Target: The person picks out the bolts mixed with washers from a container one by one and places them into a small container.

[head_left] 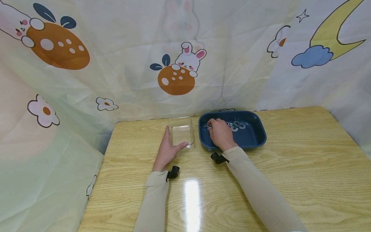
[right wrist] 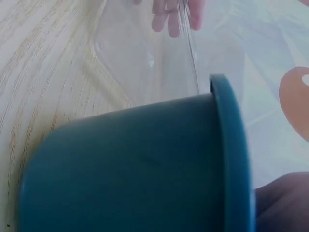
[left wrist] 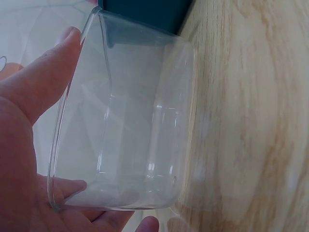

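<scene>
A clear plastic box [head_left: 182, 130] stands on the table, see-through and with nothing showing inside. My left hand [head_left: 168, 150] grips it from the front, thumb at the right and fingers along the left side. In the left wrist view the thumb [left wrist: 46, 72] lies at the rim of the box. My right hand [head_left: 221, 132] reaches down into a dark blue bin [head_left: 252, 137], pinching a small, thin metal piece like a screw [head_left: 207, 126] at its fingertips. Several flat metal washers [head_left: 235, 125] lie in the bin beside that hand. The bin's wall hides most of the hand in the right wrist view.
The two containers sit side by side near the back edge of the wooden table [head_left: 298, 161], a narrow gap between them. Behind them hangs a printed cloth [head_left: 130, 64] with rabbits and flowers. Each wrist carries a small black camera [head_left: 174, 172].
</scene>
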The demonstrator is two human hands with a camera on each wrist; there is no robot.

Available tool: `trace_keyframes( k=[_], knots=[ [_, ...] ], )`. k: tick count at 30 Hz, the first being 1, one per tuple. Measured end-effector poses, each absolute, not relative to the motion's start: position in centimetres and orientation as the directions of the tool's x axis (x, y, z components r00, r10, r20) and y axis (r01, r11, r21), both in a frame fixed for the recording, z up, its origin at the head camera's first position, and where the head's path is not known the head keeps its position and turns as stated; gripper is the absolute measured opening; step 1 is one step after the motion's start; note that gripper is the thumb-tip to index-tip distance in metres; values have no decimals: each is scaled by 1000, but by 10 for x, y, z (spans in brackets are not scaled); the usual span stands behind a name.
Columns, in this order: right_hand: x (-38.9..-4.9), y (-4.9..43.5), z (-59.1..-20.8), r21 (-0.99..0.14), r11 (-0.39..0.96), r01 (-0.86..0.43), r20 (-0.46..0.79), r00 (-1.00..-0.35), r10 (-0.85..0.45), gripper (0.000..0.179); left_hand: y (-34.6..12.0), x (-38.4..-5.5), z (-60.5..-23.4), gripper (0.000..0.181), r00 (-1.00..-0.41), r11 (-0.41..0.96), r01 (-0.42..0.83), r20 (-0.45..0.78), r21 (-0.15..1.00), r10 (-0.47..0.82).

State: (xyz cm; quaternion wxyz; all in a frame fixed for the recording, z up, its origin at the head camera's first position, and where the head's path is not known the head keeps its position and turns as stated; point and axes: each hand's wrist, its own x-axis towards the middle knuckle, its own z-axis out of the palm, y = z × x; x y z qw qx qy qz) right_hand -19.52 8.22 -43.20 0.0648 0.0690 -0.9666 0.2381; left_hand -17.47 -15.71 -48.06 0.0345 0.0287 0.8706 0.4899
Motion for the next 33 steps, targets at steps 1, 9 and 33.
trace_keyframes(
  k=[1,9,33],
  knots=[
    [-195,82,-432,-454,874,-171,168,-980,-105,19,-157,-175,-480,121,-996,519,17,-31,855,84],
    [-191,79,-431,-472,848,-240,259,-958,-127,19,-157,-175,-481,122,-996,526,23,-27,850,89],
    [-186,60,-427,-455,810,-369,352,-911,-216,17,-157,-175,-480,121,-996,520,17,-29,854,81]
  ],
)
